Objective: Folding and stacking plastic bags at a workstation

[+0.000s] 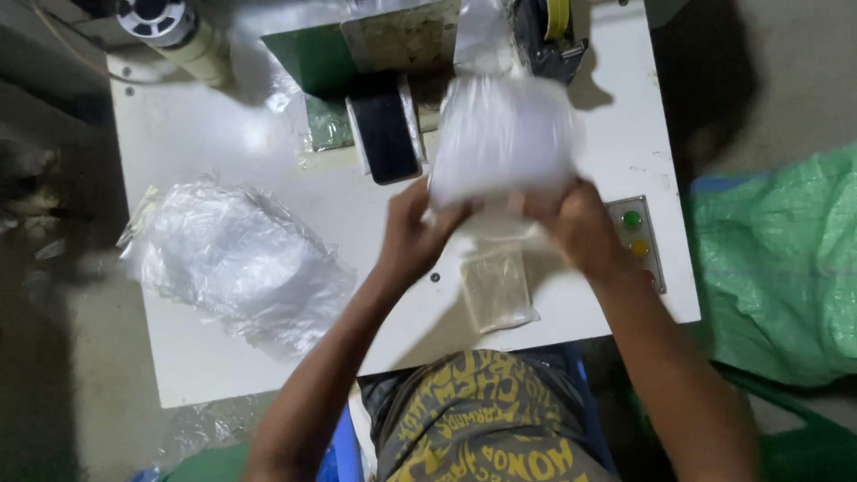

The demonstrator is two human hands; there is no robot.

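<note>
Both my hands hold up one clear plastic bag (504, 134) with something white inside, blurred by motion, above the white table (223, 143). My left hand (415, 228) pinches its lower left edge, and my right hand (580, 223) grips its lower right edge. Below them, a small flat clear packet (497, 290) lies on the table near the front edge.
A heap of clear plastic bags (237, 263) lies at the table's left. A dark phone (388, 134) rests beside a green machine part (312, 54) at the back. A tape dispenser (549, 31), a tape roll (174, 27), a button panel (636, 236) and a green sack (777, 277) are also visible.
</note>
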